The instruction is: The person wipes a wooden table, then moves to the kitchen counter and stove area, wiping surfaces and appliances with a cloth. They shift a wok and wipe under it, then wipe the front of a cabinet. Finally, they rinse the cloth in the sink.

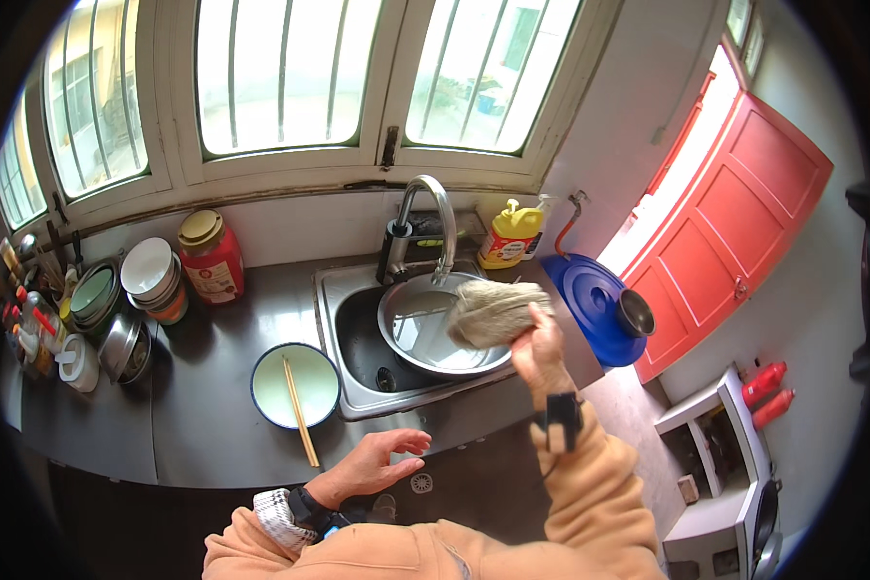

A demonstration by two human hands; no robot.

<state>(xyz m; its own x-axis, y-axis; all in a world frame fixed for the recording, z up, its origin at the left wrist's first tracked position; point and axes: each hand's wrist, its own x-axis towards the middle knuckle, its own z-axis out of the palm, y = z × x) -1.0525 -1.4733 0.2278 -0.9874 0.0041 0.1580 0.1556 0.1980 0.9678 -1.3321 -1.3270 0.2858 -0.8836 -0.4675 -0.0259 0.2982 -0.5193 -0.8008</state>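
Observation:
My right hand (540,346) grips a greyish-beige cloth (499,313), blurred by motion, above the right side of a round metal basin (417,339). Water seems to lie in the basin, which rests tilted in the stainless steel sink (349,407) under the curved faucet (446,225). In front of the counter edge, my left hand (377,460) hangs in the air with thumb and fingers apart, holding nothing. Left of the sink stands a pale green bowl (272,384) with a dark rim. A pair of wooden chopsticks (304,428) leans across it and over its near side.
Behind the sink's right corner is a yellow detergent jug (511,235). A blue lidded bucket (587,304) carries a small metal bowl (635,312). Stacked bowls (148,272), a red jar (214,264) and several bottles (40,326) line the counter's left. A red door (747,225) stands at right.

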